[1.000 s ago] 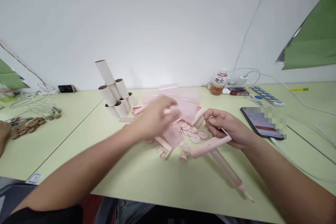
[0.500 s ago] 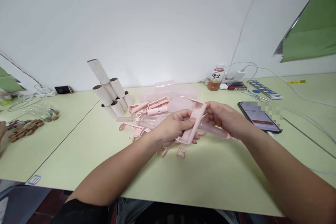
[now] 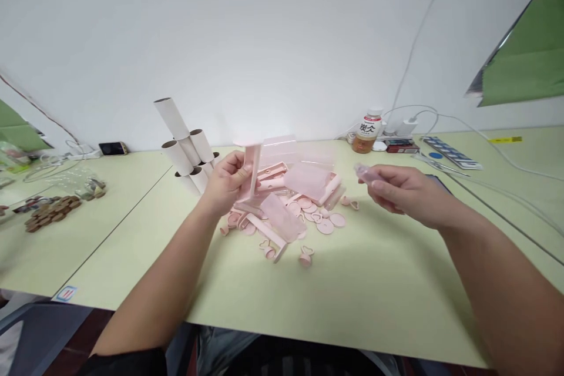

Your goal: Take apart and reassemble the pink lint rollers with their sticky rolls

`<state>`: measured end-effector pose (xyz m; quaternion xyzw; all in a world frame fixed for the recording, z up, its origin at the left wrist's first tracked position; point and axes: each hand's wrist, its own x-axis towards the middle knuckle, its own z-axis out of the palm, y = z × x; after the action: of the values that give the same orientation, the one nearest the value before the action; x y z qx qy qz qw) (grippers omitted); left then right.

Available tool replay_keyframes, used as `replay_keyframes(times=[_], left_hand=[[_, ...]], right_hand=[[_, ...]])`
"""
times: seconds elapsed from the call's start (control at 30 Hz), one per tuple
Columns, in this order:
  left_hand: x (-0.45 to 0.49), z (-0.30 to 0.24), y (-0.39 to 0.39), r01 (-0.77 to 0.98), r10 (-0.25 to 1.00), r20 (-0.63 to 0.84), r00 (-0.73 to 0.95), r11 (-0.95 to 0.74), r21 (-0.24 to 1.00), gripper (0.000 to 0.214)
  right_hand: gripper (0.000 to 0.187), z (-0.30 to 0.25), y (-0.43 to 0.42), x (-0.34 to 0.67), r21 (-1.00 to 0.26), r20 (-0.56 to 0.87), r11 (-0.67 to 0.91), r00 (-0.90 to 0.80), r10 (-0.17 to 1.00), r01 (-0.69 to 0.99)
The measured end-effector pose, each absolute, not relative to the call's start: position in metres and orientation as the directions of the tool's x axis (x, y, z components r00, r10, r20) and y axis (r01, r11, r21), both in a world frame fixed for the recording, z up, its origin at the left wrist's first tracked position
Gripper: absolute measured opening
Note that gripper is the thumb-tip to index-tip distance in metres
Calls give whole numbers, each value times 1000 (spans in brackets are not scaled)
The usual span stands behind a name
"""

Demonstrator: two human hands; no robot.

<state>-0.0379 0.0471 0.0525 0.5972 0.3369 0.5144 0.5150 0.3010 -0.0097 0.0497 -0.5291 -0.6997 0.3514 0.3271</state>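
My left hand is closed round a pink plastic handle piece, held upright above a heap of pink plastic parts on the pale green table. My right hand is held out to the right of the heap, its fingers closed on a clear pink tube whose end sticks out toward the left. The two hands are well apart. Pink discs and heart-shaped rings lie loose at the near edge of the heap.
A stack of cardboard tubes leans at the back left of the heap. A drink bottle, chargers with white cables and a blister strip sit at the back right. Brown pieces lie on the left table.
The hands, joined half a second ago over the handle piece and tube, have parted: the left carried the handle piece left and upright, the right drew the tube to the right.
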Motion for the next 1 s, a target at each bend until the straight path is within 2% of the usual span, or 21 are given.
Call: replay_keyframes(times=[0.07,0.13,0.23,0.37,0.53,0.73,0.8,0.9,1.0], left_hand=[[-49,46,60,246,947,260,187,-301,921,22],[-49,31,68,537,947,280,158,-320,781,13],[-39,6,70,730,932,336,136,-324,601,12],[-34,2,75,767,915,378,140,-342,543,17],[-49,50,117,832,881,461,106,-332,443,24],[-57,90,166,868,951,248,185,-276,412,15],[-58,89,159,845,945,197,260,-322,427,14],[-62,79,135,825,920,33,391,-366,430,16],[-63,65,115,849,897,-70,437,-385,361,15]], right_hand=[[40,45,-8,296,-866,80,172,-209,975,469],[39,40,-7,284,-846,40,182,-281,959,501],[40,35,-10,267,-789,-3,237,-389,921,567],[48,30,-15,258,-738,-40,261,-426,904,622],[48,25,-14,255,-744,-55,242,-419,906,623],[42,23,-13,255,-756,-22,269,-433,901,597],[44,24,-13,255,-768,-14,252,-409,912,589],[51,25,-14,255,-801,5,207,-341,940,561],[50,26,-15,252,-833,-7,183,-341,940,523]])
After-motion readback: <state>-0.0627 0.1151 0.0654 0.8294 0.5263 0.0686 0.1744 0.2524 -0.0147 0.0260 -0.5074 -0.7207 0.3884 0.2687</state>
